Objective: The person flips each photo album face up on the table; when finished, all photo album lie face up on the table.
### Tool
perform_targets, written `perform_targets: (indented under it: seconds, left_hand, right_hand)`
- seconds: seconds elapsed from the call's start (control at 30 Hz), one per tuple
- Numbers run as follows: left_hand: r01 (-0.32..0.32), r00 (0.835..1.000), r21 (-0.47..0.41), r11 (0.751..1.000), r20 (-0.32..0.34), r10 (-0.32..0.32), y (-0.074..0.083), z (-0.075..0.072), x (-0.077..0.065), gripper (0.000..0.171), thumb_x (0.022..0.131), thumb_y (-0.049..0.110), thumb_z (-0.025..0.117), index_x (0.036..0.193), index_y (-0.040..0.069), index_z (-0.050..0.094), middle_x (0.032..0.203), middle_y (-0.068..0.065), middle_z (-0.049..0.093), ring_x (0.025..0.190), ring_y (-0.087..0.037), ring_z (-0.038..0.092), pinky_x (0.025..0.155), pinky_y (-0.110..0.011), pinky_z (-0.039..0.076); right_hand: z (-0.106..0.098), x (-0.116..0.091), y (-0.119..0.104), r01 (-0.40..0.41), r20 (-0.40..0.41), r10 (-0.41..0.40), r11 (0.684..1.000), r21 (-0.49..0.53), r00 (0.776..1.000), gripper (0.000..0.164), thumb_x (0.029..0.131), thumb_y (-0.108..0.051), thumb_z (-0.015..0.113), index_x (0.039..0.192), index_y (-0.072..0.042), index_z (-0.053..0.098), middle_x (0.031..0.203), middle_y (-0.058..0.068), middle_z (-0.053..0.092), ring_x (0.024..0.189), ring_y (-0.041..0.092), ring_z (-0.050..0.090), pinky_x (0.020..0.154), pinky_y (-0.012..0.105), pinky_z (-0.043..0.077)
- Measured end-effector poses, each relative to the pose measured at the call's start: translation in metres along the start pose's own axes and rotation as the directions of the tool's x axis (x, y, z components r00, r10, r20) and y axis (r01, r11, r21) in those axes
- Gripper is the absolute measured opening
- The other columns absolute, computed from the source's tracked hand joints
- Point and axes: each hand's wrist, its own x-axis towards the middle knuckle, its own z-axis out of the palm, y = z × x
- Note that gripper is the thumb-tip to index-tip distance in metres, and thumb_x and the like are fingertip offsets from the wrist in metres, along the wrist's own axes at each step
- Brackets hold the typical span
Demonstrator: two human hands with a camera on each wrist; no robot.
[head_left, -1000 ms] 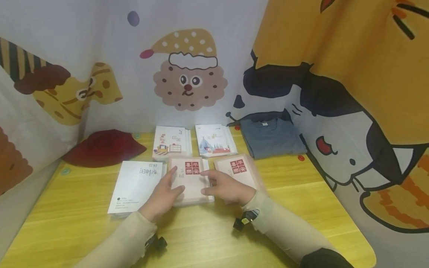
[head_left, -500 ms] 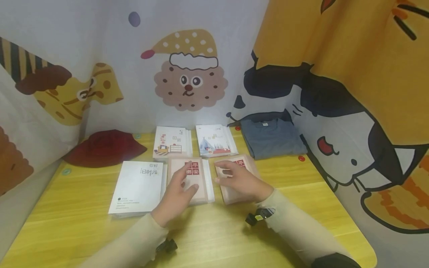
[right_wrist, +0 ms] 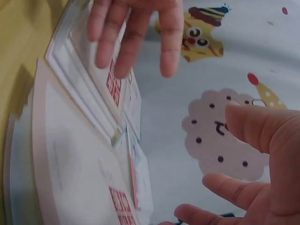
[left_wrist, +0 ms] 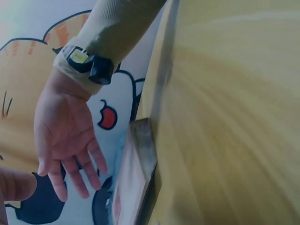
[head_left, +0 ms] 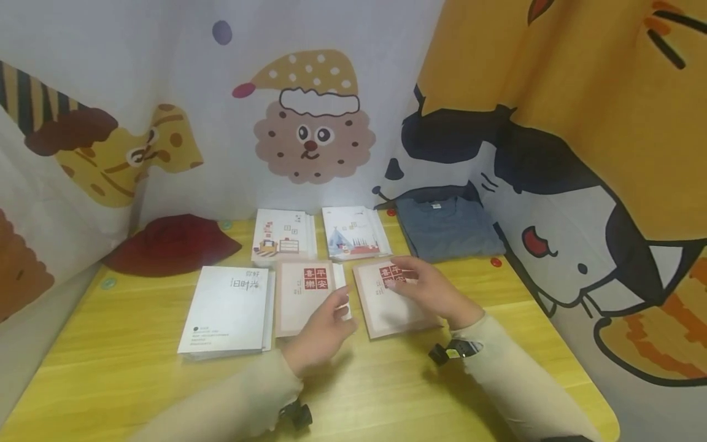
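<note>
Two stacks of pale pink notebooks with red square character prints stand side by side in the head view, a middle stack (head_left: 298, 307) and a right stack (head_left: 386, 313). My left hand (head_left: 323, 328) hovers at the lower right corner of the middle stack. Over the right stack's upper part is my right hand (head_left: 436, 291), fingers apart and holding nothing. In the right wrist view the right hand (right_wrist: 276, 164) has its thumb and fingers spread, and the left hand's fingers (right_wrist: 171, 47) are straight. The left wrist view shows the right hand (left_wrist: 70, 126) with its palm turned outward.
A white notebook stack (head_left: 221, 313) lies at the left. Behind are two illustrated stacks, one with a room drawing (head_left: 282, 230) and one with a tent drawing (head_left: 353, 230). A red hat (head_left: 171, 245) and a folded grey-blue shirt (head_left: 450, 227) lie at the table's (head_left: 386, 393) back.
Both hands have moved right from the middle notebook stack. The right hand has come over the right stack, and the left hand has slid to the middle stack's right side.
</note>
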Motion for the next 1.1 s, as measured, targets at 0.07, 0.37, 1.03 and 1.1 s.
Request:
perform_targets:
  seconds: [0.07,0.37,1.03,1.1]
  left_hand:
    - [0.01,1.0,-0.001,1.0,0.03,-0.01,-0.002,0.005,0.002,0.076,0.1,0.013,0.063,0.166,0.009,0.027,0.166,-0.032,0.029,0.15,-0.053,0.037,0.121,-0.064,0.036]
    - [0.099,0.992,-0.055,0.994,0.087,-0.094,-0.006,0.021,0.01,0.077,0.1,0.02,0.066,0.166,0.01,0.028,0.166,-0.032,0.029,0.154,-0.052,0.027,0.125,-0.069,0.022]
    - [0.107,0.993,-0.328,0.939,-0.016,-0.119,-0.015,0.048,0.045,0.085,0.091,0.0,0.064,0.162,-0.006,0.018,0.157,-0.035,0.04,0.143,-0.046,0.048,0.12,-0.054,0.042]
    - [0.107,0.992,-0.312,0.944,-0.028,-0.121,-0.013,0.049,0.045,0.085,0.09,0.001,0.065,0.162,-0.006,0.02,0.159,-0.034,0.038,0.144,-0.047,0.046,0.12,-0.055,0.042]
  right_hand:
    - [-0.003,-0.001,0.005,-0.041,-0.004,0.041,0.999,-0.016,0.999,0.067,0.099,-0.033,0.075,0.155,-0.008,0.05,0.159,0.019,0.05,0.142,0.05,0.05,0.116,0.063,0.043]
    - [-0.017,-0.008,0.024,-0.097,0.013,0.099,0.991,-0.087,0.995,0.074,0.099,-0.03,0.075,0.161,-0.01,0.042,0.165,0.021,0.042,0.144,0.051,0.045,0.118,0.066,0.04]
    - [-0.021,-0.009,0.041,-0.203,0.069,0.21,0.974,-0.1,0.975,0.082,0.096,-0.031,0.077,0.164,-0.009,0.037,0.165,0.029,0.036,0.148,0.051,0.04,0.119,0.064,0.04]
    - [-0.02,-0.009,0.039,-0.204,0.071,0.212,0.974,-0.096,0.975,0.082,0.096,-0.029,0.077,0.164,-0.009,0.036,0.166,0.03,0.034,0.148,0.051,0.04,0.118,0.063,0.042]
